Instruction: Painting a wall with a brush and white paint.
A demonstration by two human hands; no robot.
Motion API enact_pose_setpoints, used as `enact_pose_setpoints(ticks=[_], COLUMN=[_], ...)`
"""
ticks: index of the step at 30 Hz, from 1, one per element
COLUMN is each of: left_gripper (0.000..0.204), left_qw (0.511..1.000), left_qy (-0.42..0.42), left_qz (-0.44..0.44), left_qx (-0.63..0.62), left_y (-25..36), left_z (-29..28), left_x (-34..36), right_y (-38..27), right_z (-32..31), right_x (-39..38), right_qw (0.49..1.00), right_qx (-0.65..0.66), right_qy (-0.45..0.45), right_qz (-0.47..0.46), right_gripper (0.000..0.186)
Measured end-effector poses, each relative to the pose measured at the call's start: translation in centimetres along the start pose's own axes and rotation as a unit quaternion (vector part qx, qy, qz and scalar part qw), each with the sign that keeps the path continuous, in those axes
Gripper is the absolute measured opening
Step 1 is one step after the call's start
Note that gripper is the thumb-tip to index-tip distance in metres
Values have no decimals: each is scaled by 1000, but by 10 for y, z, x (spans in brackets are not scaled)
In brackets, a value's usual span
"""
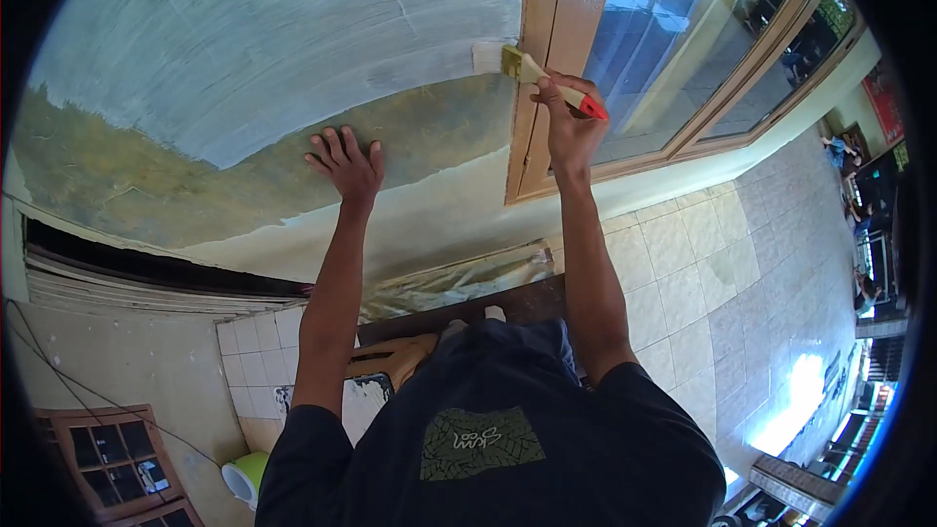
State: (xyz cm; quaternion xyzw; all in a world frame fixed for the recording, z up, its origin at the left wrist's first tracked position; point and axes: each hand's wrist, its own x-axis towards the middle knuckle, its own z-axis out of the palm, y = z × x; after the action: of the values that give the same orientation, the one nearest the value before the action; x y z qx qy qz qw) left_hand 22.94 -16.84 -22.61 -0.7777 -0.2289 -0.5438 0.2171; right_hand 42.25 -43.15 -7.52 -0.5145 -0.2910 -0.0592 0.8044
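The left hand (346, 164) is pressing flat against the wall (244, 68), fingers spread wide and holding nothing; to its right, the right hand (569, 127) is gripping a red-handled paintbrush (542, 75), its bristles seemingly touching the wall beside the wooden window frame (547, 0)

Matt, streaky painted wall (244, 49); glossy varnished wooden window frame (561, 29); smooth floor tiles (683, 283).
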Motion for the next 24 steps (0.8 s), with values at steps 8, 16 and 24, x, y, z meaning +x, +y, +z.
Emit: enact_pose_setpoints(ticks=[8,16,24], left_gripper=[67,65,66], left_qw=[1000,1000,1000], left_qy=[5,13,13], left_qz=[2,3,6], left_qx=[3,-2,3], left_y=[0,0,0], left_z=[5,6,4], left_x=[-4,-4,1], right_y=[2,-2,-21], right_z=[-15,-22,-14], right_x=[11,10,-29], right_qw=[1000,1000,999], right_qx=[-8,-10,-17], right_qy=[4,12,-38], right_qz=[-11,-6,-33], right_gripper=[15,16,11])
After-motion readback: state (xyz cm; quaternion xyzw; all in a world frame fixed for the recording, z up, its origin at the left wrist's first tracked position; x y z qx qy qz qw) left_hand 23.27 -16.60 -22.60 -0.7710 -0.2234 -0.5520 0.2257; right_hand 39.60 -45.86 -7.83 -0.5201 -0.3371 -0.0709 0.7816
